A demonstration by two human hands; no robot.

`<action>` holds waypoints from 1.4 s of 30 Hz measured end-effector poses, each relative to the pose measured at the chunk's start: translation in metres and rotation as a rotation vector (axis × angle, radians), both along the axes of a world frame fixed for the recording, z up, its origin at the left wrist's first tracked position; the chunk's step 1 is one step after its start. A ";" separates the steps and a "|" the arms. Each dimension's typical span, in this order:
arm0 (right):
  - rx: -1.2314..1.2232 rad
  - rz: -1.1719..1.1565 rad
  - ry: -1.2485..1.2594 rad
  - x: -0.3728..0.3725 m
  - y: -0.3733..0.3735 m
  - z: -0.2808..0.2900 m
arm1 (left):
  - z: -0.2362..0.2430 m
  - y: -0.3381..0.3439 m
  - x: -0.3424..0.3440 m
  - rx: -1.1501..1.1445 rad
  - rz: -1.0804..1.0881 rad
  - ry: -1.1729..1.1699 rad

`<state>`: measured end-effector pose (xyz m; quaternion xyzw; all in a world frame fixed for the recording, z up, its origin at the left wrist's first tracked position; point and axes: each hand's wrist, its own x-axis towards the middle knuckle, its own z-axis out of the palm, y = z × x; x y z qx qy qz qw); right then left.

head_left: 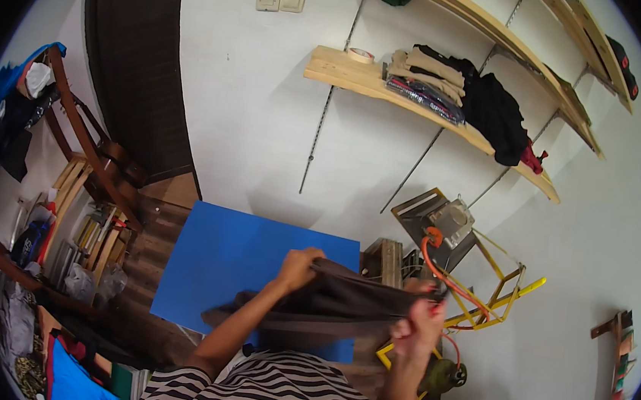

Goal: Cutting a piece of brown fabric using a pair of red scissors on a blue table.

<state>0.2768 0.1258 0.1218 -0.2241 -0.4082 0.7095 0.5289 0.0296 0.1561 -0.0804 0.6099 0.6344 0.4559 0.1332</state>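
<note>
A dark brown cloth (349,303), perhaps a garment, is stretched between my two hands above a blue tabletop (232,249). My left hand (300,269) is closed on its upper left edge. At the right end, past the table's edge, my right hand (418,327) is closed on the cloth, slightly smeared by motion. The cloth's left end hangs down in folds close to my striped shirt, over the near part of the table. Which part of the cloth each hand grips cannot be made out.
Right of the table stand a yellow metal frame (506,304), an orange hose (459,288) and a dark green gas cylinder (442,376). Wooden wall shelves (332,65) hold folded clothes (427,74). To the left are a cluttered wooden rack (86,134) and a dark door (130,69).
</note>
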 end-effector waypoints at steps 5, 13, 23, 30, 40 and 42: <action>0.315 0.018 0.400 0.043 0.042 0.051 | -0.011 -0.043 -0.082 0.085 0.266 -0.011; 0.317 0.256 0.528 0.010 0.069 0.075 | 0.059 -0.222 -0.168 0.141 0.314 -0.475; 0.181 0.211 -0.314 -0.103 0.110 0.050 | -0.048 -0.313 -0.203 0.377 0.642 -1.205; 0.306 0.439 -0.567 -0.155 0.045 -0.029 | -0.094 -0.276 -0.194 -0.233 1.088 -0.294; 0.246 0.611 -0.475 -0.178 -0.032 -0.036 | 0.113 -0.164 -0.088 0.116 -0.273 -0.201; 0.250 0.542 -0.539 -0.174 -0.034 -0.026 | 0.122 -0.161 -0.083 0.144 -0.317 -0.193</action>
